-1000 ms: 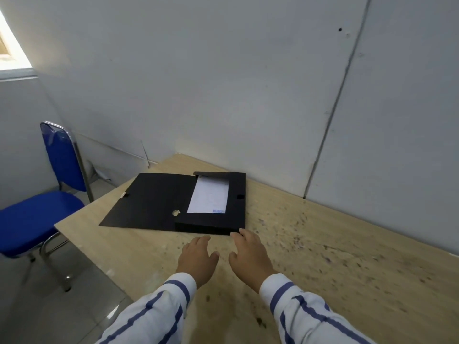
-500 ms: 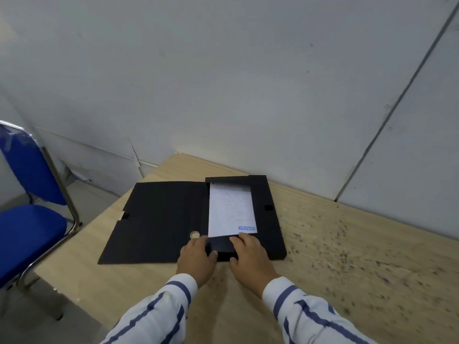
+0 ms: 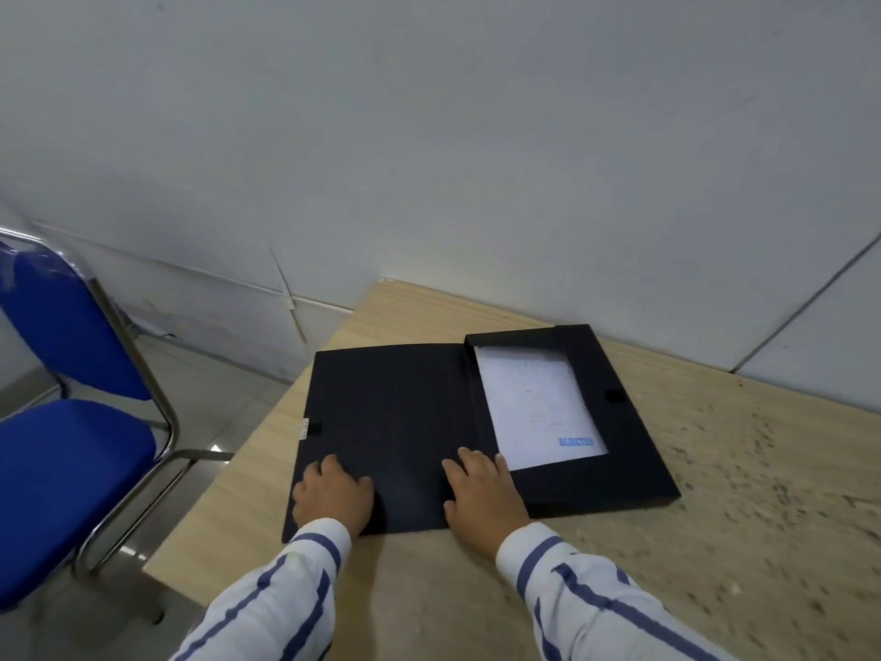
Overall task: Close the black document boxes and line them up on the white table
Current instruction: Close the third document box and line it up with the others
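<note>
One black document box point(image 3: 634, 450) lies open on the pale wooden table point(image 3: 715, 541), near its left end. Its lid flap point(image 3: 391, 412) is spread flat to the left of the tray. A white sheet point(image 3: 536, 403) with a blue stamp lies inside the tray. My left hand point(image 3: 333, 496) rests flat on the flap's near left corner, fingers apart. At the flap's near right corner, beside the tray wall, my right hand point(image 3: 481, 493) lies flat, its fingers spread too. Neither hand grips anything.
A blue chair point(image 3: 62, 422) with a metal frame stands on the tiled floor left of the table. A grey wall point(image 3: 476, 159) runs right behind the table. The table's left edge lies close beside the flap.
My view has swung left and down. Both hands have slid left from the tray's near edge onto the open flap, and have spread apart.
</note>
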